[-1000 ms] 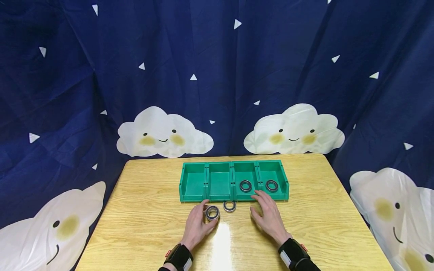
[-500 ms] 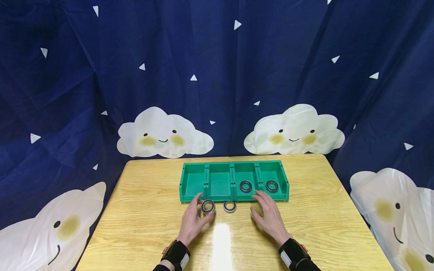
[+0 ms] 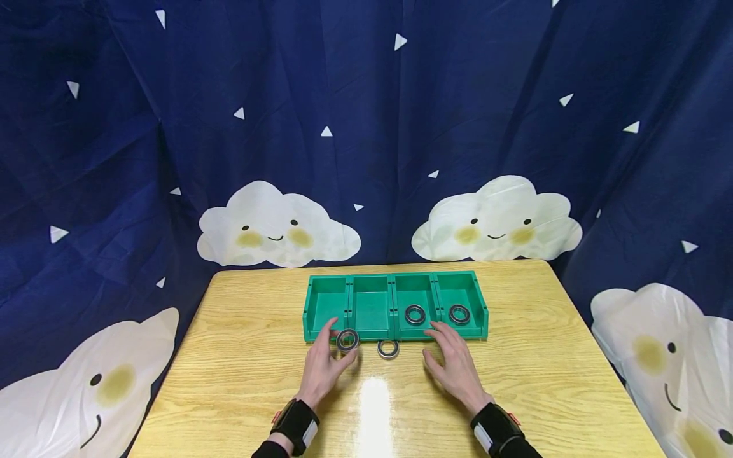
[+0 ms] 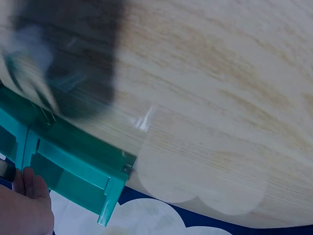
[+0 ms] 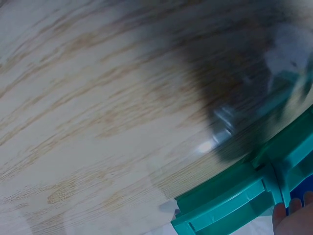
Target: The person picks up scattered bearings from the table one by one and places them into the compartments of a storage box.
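Note:
Between thumb and fingers my left hand (image 3: 322, 366) pinches a ball bearing (image 3: 347, 340), a metal ring with a dark seal. It is held at the front edge of the green bins (image 3: 372, 335), near the divider between the two leftmost compartments. The left wrist view shows part of the hand (image 4: 29, 208) and the bearing's edge (image 4: 7, 170) beside the bins. My right hand (image 3: 455, 369) has relaxed fingers at the front of the right-hand compartments and holds nothing. In the right wrist view only its fingers (image 5: 296, 218) show.
One bearing (image 3: 415, 314) lies in the third compartment from the left and another bearing (image 3: 459, 314) in the rightmost. A loose bearing (image 3: 388, 348) is on the wooden table (image 3: 246, 375), just in front of the bins. A dark blue curtain (image 3: 366, 95) hangs behind.
My left hand has carried its bearing forward and slightly left, from the table in front of the bins to their front edge. The right hand and the other bearings have stayed put.

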A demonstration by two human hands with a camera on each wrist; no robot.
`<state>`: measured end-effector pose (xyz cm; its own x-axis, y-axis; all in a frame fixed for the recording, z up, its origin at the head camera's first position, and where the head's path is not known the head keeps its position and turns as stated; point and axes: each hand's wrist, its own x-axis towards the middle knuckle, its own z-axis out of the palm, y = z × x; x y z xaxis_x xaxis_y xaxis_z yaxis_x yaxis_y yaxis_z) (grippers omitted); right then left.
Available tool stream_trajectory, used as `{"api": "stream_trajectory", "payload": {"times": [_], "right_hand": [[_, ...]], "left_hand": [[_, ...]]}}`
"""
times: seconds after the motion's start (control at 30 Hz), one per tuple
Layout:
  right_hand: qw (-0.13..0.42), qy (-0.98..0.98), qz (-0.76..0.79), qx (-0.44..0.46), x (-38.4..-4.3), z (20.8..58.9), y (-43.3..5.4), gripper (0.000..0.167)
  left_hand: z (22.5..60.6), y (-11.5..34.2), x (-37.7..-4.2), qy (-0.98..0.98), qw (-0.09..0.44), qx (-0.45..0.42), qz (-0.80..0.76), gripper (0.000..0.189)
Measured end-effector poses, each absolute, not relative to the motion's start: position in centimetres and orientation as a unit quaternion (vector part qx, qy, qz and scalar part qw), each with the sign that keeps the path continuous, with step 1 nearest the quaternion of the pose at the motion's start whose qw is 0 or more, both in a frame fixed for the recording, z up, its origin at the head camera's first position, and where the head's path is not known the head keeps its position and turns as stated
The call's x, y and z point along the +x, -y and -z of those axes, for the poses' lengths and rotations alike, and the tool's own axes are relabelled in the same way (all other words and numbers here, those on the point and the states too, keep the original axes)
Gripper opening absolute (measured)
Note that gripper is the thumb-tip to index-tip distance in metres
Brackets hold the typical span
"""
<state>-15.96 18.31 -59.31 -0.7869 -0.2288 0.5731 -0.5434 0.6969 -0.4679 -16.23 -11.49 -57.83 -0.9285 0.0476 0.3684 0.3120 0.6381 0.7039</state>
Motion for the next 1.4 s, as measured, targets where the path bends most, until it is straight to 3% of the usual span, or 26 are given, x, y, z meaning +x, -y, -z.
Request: {"api": "stream_trajectory", "payload": {"times": [0.67,1.4], "right_hand": [[0.256,0.885,-0.318,0.222,-16.1,59.4,-18.1,0.04],[0.251,0.885,-0.325,0.221,-16.0,59.3,-17.9,0.04]], "left_hand": [[56.3,10.4,-17.8,0.878,0.176,-0.122,0.429,0.079],[55.7,10.2,-19.5,0.895,0.157,-0.1,0.406,0.074]]}}
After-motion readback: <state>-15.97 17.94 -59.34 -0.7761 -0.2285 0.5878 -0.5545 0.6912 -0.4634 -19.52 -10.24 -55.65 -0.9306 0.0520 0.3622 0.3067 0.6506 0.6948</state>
